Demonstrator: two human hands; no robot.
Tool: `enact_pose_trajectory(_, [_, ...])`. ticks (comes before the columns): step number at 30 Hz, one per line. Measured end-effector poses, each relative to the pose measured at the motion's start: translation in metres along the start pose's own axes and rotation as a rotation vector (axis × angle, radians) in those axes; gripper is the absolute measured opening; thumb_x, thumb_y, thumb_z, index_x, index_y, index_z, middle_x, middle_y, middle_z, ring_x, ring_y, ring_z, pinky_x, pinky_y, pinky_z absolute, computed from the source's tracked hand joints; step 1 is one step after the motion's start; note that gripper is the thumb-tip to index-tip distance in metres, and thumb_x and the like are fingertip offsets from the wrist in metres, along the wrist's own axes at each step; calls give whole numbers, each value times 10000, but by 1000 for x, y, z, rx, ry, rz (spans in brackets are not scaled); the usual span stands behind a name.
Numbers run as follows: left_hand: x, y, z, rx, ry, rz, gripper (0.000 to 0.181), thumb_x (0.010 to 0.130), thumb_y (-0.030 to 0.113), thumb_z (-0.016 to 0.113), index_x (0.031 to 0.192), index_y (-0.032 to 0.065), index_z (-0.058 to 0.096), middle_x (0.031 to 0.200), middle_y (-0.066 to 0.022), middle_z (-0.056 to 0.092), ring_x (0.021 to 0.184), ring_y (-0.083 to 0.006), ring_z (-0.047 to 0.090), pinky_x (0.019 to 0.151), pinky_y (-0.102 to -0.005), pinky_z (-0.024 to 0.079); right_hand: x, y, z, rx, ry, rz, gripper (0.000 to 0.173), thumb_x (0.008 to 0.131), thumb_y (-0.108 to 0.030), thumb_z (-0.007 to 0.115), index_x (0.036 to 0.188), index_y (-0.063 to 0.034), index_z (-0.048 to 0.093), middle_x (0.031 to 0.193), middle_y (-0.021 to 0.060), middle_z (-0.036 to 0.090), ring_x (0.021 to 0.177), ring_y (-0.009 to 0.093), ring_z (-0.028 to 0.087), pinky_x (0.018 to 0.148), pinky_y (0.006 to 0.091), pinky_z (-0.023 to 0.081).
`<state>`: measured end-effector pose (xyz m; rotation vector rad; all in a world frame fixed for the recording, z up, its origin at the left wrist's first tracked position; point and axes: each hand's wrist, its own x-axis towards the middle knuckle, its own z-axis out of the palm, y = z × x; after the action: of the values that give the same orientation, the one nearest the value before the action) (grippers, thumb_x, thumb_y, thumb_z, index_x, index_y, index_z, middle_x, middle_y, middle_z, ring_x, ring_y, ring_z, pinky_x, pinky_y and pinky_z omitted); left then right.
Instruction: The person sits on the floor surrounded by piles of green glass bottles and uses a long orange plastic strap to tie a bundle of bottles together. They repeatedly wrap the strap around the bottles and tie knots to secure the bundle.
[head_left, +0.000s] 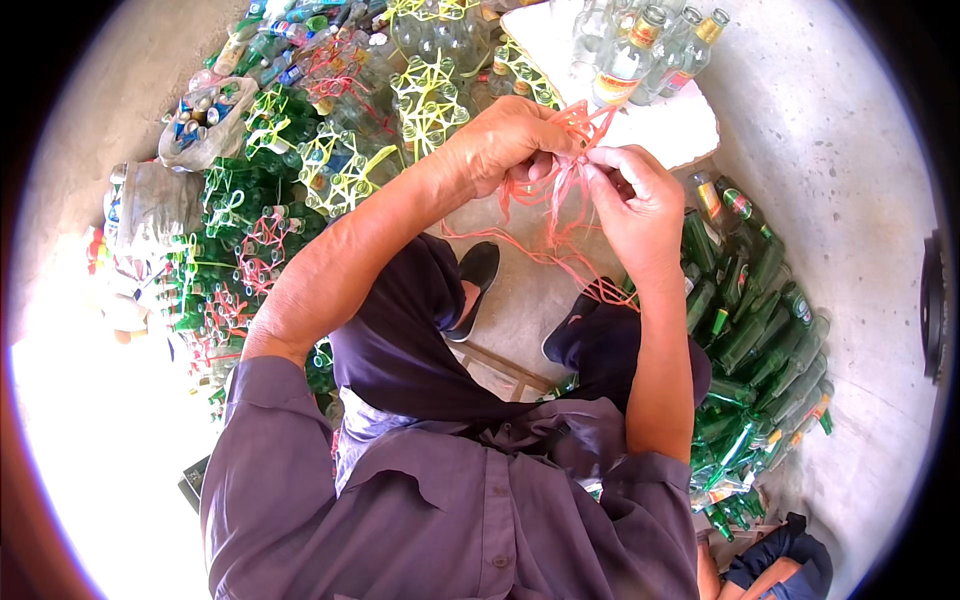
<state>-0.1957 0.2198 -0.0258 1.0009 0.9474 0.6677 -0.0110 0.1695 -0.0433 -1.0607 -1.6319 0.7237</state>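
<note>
Between my two hands hangs a tangled bunch of red-pink plastic twine (559, 184). My left hand (517, 142) grips the upper loops of it from the left. On the right, the thumb and forefinger of my right hand (637, 199) pinch the twine close to a knotted spot. Loose strands trail down over my lap towards my right knee. Just beyond my hands, several clear glass bottles (619, 71) with labels stand upright on a white board (667, 135).
At the left stand many green glass bottles (262, 187), bundled with yellow and red twine. A bag of cans (206, 124) sits behind them. Loose green bottles (739, 300) lie piled along the right wall. Part of another person (776, 562) shows at the lower right.
</note>
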Motion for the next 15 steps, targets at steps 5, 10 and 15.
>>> enact_pose_trajectory(5, [-2,4,2,38,-7,-17,121,792,122,682,776,2,677,602,-20,561,499,-75,449,477,-245,289,-1,-7,3,-48,21,-35,112,780,59,712,860,11,650,779,62,633,623,121,615,567,254,491])
enact_pose_trajectory(10, [-2,2,2,48,-26,-27,125,789,129,686,775,5,679,602,-20,562,502,-74,449,481,-243,293,-3,-2,7,-42,26,-69,101,773,67,690,820,11,621,761,57,617,605,111,599,551,251,481])
enact_pose_trajectory(15, [4,-6,2,36,25,-3,118,797,121,677,759,9,679,590,-20,553,484,-78,438,464,-256,293,-3,-5,9,77,87,-35,94,774,77,676,807,12,615,753,31,601,612,71,569,559,225,463])
